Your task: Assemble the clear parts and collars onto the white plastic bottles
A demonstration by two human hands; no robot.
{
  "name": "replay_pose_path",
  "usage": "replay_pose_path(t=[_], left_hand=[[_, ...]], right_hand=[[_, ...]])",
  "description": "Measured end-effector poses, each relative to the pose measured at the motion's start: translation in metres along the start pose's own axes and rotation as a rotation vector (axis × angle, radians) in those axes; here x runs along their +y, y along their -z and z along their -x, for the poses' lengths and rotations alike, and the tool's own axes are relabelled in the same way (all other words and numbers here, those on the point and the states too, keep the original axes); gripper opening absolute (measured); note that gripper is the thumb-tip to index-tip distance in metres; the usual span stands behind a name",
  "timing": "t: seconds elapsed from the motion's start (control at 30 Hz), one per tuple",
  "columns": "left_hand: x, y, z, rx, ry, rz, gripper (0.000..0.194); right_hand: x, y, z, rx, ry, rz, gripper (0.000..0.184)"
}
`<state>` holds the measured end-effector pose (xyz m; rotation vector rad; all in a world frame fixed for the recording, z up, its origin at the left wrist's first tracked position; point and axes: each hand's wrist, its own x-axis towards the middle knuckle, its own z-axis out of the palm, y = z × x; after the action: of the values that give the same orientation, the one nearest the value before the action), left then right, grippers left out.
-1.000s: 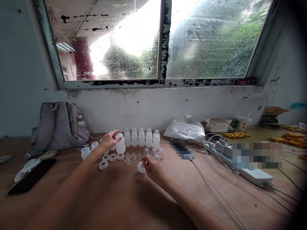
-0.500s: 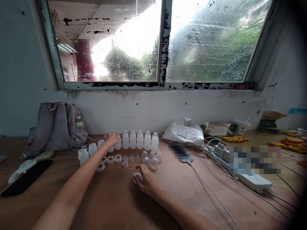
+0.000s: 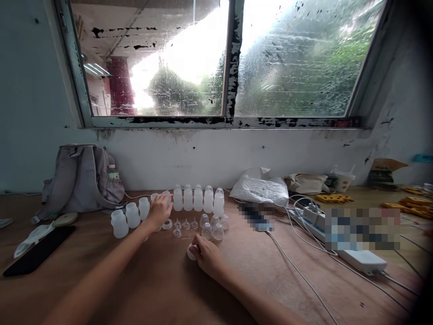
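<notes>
My left hand [image 3: 160, 211] is at the row of frosted baby bottles, its fingers around an uncapped bottle [image 3: 166, 194] that it mostly covers. More open bottles [image 3: 132, 215] stand to its left, and several bottles with clear domed caps [image 3: 188, 198] to its right. Closer to me, my right hand [image 3: 207, 253] is closed on a white bottle collar [image 3: 191, 253] at the tabletop; its fingers hide part of it. Between the hands lie a loose collar [image 3: 167, 224] and several clear teats [image 3: 186, 224]. Clear domed caps [image 3: 218, 231] stand just beyond my right hand.
A grey backpack [image 3: 83, 180] leans at the wall on the left, with a black flat object [image 3: 39, 253] before it. To the right are a silver bubble pouch [image 3: 260, 187], a phone on a cable, and a white power strip [image 3: 363, 261] with trailing cords.
My left hand has come slightly nearer and to the right, from behind the bottle's top to around it. My right hand stays nearly in place, its fingers lower over the collar.
</notes>
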<state>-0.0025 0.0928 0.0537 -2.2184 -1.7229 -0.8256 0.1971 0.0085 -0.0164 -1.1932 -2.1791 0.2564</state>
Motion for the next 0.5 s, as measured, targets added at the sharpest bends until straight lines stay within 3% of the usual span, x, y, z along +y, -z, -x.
replay_pose_path(t=[0.13, 0.23, 0.5], left_hand=[[0.018, 0.001, 0.073, 0.009, -0.247, 0.146, 0.028], [0.022, 0.001, 0.109, -0.028, -0.29, 0.222, 0.027], [0.022, 0.0, 0.116, -0.118, -0.361, 0.312, 0.029]], right_hand=[[0.001, -0.005, 0.0, 0.01, 0.066, -0.044, 0.01], [0.001, -0.009, -0.001, 0.012, 0.111, -0.068, 0.012], [-0.001, -0.016, -0.003, 0.014, 0.184, -0.086, 0.014]])
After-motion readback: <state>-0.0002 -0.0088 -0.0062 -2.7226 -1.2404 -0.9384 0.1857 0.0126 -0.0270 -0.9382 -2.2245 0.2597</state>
